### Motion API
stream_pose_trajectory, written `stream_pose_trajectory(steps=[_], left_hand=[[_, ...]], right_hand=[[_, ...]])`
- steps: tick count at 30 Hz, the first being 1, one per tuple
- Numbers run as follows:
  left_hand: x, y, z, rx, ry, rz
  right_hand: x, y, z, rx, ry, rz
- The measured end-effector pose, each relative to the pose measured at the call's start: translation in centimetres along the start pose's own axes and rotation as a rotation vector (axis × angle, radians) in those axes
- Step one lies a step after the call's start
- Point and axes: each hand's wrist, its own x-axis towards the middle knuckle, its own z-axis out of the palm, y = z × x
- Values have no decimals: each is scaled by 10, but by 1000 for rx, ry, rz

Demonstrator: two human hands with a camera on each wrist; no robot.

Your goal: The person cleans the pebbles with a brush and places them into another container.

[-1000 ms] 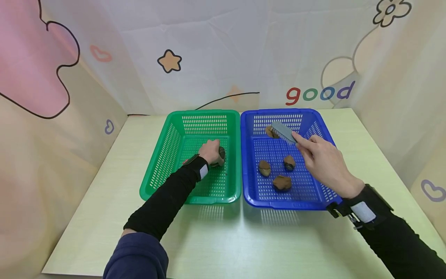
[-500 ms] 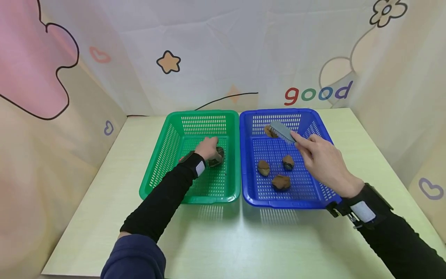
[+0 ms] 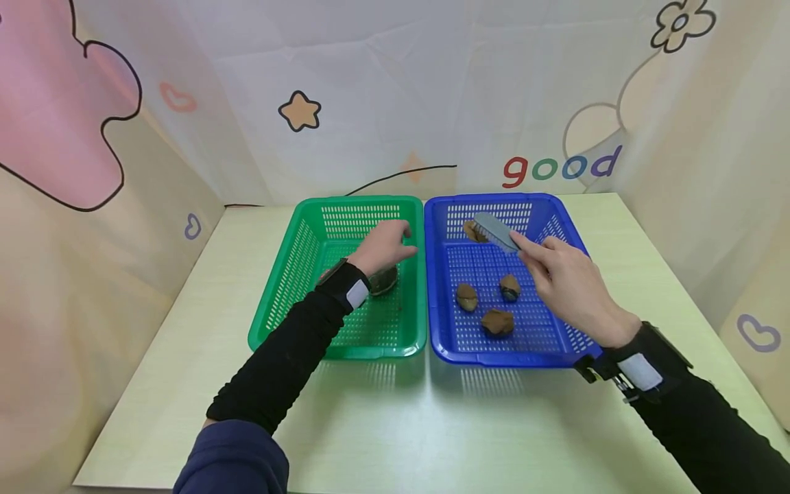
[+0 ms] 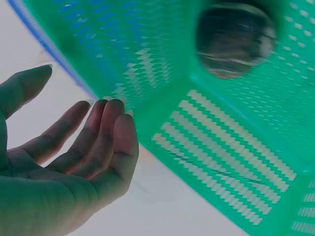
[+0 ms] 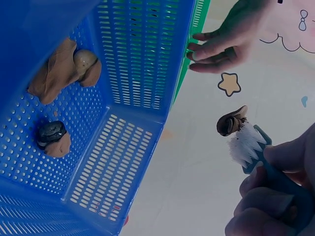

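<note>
My right hand (image 3: 570,288) grips a blue-grey scrubbing brush (image 3: 496,231) by its handle, above the blue basket (image 3: 512,360). At the tip of its white bristles (image 5: 242,142) clings a brown clay-like lump (image 5: 231,121). My left hand (image 3: 384,248) is raised over the green basket (image 3: 376,353), fingers loosely bent and apart, holding nothing. Below it, a dark rounded stone (image 4: 235,42) lies on the green basket's floor, partly hidden by the hand in the head view. Three stones partly coated in brown clay-like stuff, one of them a bigger lump (image 3: 497,322), lie in the blue basket.
Both baskets stand side by side on a pale table (image 3: 370,432), their neighbouring rims close together. A printed curtain (image 3: 382,89) rises behind and at both sides. Something small and red shows beside my left wrist, mostly hidden.
My left hand has let go of the dark stone and risen up and to the right. The stone stays in the green basket. My right hand and the brush have hardly moved.
</note>
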Motion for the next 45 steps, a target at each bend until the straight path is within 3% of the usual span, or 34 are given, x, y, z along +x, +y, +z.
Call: stream_pose_trajectory(steps=[8,18,23,27,31,37,45], left_hand=[[5,37,-1,-39,-90,143],[11,61,11,-143,17,303],[11,66,16,-203,51,342],[12,68,18,-237,63,325],[12,68,20,-216,61,309],[10,66,15,-168,31,338],[10,59,7,-143,-38,447]], right_hand=[[-1,0,1,11,-22,25],[-3,-1,3,74,-56,33],[-5,-2,4,81,-52,28],[-6,-1,3,70,-33,28],[-8,1,2,33,-34,51],[-10,1,2,-30,-40,76],[-9,8,-6,-87,7,149]])
